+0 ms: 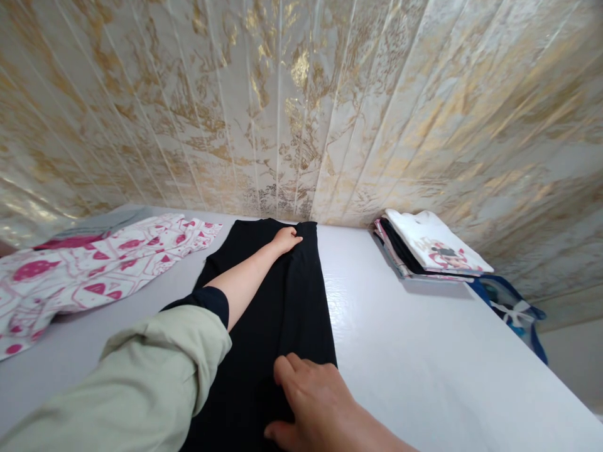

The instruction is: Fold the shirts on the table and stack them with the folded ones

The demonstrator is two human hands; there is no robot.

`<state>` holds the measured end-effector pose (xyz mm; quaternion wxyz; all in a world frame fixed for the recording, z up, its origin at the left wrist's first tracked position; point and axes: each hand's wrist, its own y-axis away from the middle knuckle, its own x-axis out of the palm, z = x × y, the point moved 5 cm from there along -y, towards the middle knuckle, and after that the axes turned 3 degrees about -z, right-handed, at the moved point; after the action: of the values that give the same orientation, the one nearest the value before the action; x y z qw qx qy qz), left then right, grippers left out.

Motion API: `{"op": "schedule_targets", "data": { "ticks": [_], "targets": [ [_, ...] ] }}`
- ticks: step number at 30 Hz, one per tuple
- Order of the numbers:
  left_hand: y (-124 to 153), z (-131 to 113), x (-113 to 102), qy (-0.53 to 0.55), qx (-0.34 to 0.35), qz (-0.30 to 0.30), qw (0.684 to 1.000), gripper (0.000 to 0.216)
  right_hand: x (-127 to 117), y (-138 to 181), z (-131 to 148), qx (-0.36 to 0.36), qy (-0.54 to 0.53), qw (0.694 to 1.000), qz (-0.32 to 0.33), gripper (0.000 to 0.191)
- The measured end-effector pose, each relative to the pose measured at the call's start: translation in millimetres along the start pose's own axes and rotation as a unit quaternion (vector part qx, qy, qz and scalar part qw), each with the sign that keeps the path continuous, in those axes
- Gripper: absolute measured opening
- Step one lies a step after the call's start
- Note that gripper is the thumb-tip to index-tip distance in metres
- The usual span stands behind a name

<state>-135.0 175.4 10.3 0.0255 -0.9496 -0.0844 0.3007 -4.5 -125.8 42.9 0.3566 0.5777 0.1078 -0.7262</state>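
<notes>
A black garment (254,351) lies lengthwise across the white table, with a strip along its right side folded over. My left hand (286,240) reaches to its far end, fingers closed on the cloth at the edge of that fold. Closer to me, my right hand (313,402) is on the right part of the same garment. Its fingers curl around the cloth, the thumb held lower and to the left; the fingertips are partly hidden. The near end of the garment runs out of view below.
On the left lies a white garment with pink prints (108,270), with grey and pink cloth behind it. A stack of folded clothes (433,245) sits at the back right. Beside it, a blue-trimmed clear bag (513,311) is at the table's (424,364) right edge. A gold-patterned curtain (282,113) hangs behind.
</notes>
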Motion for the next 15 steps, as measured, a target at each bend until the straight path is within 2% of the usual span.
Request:
{"op": "schedule_targets", "data": {
  "ticks": [3, 10, 15],
  "targets": [
    [1.6, -0.4, -0.6, 0.006, 0.001, 0.002, 1.0, 0.018, 2.7, 1.2, 6.5, -0.027, 0.05, 0.998, 0.019, 0.044],
    [6.5, -2.8, -0.8, 0.009, -0.023, 0.01, 1.0, 0.019, -14.3, 13.5, 9.4, -0.071, 0.07, 0.994, 0.049, 0.029],
    [18.4, -15.0, -7.2, -0.002, -0.038, 0.034, 0.999, 0.026, -18.2, 10.9, -0.1, -0.056, 0.004, 0.997, 0.047, 0.025]
  ]
}}
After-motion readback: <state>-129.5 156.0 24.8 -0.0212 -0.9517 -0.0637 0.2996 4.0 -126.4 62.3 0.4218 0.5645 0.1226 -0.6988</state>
